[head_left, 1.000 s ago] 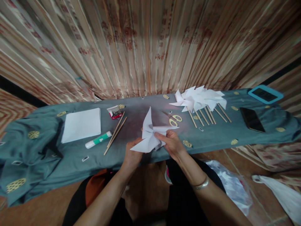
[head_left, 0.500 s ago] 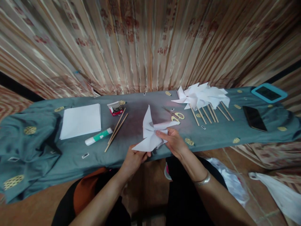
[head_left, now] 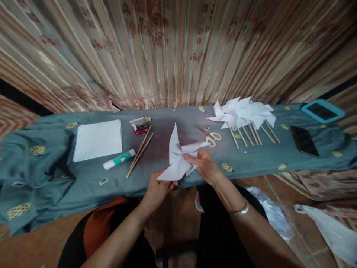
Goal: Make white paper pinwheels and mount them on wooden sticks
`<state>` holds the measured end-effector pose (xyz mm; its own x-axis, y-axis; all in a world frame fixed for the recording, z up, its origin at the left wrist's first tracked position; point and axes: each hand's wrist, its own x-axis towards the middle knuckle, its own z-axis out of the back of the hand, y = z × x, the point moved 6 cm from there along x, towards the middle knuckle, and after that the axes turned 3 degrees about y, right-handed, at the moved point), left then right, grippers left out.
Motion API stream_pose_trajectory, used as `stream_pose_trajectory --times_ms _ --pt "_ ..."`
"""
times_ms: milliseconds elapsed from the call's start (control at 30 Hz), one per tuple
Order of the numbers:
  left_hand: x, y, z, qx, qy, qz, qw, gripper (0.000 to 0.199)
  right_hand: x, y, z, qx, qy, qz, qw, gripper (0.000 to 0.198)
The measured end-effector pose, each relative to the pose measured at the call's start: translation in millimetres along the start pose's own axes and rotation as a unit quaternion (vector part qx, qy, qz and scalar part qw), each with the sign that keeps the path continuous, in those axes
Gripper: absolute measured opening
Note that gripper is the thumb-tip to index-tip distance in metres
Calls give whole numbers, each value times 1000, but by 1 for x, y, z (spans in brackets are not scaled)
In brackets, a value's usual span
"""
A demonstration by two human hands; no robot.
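Observation:
A folded white paper pinwheel (head_left: 178, 160) is held between my two hands over the front edge of the table. My left hand (head_left: 159, 188) grips it from below at the lower left, with its fingertips partly hidden under the paper. On the other side my right hand (head_left: 205, 165) pinches it, the thumb lying on top near the centre. No stick shows on this pinwheel. Scissors (head_left: 212, 136) with yellow handles lie just beyond my right hand. Two loose wooden sticks (head_left: 141, 154) rest to the left, next to a glue stick (head_left: 119, 159).
Several finished pinwheels (head_left: 245, 111) on sticks lie overlapped at the back right. A stack of white paper (head_left: 98, 140) and a small open red box (head_left: 139, 126) are on the left. A phone (head_left: 304, 140) and a blue-framed tablet (head_left: 322, 111) occupy the right end.
The view has shifted slightly, so the things on the table appear a little further right. Both hands keep their hold on the pinwheel, almost unmoved.

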<state>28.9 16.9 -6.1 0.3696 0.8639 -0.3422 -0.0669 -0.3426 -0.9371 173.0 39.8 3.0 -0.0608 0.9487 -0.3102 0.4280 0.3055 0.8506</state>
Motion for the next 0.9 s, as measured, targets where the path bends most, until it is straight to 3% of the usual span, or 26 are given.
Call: stream_pose_trajectory --times_ms 400,600,900 --pt "-3 3 -2 -19 24 11 999 25 -1 0 0 -35 44 -21 998 34" --pt "-5 -4 2 25 8 -2 1000 26 0 -3 1 -30 23 -23 999 35" --pt "-1 5 -1 0 -16 -8 1000 30 0 -5 -1 -22 4 -4 1000 36"
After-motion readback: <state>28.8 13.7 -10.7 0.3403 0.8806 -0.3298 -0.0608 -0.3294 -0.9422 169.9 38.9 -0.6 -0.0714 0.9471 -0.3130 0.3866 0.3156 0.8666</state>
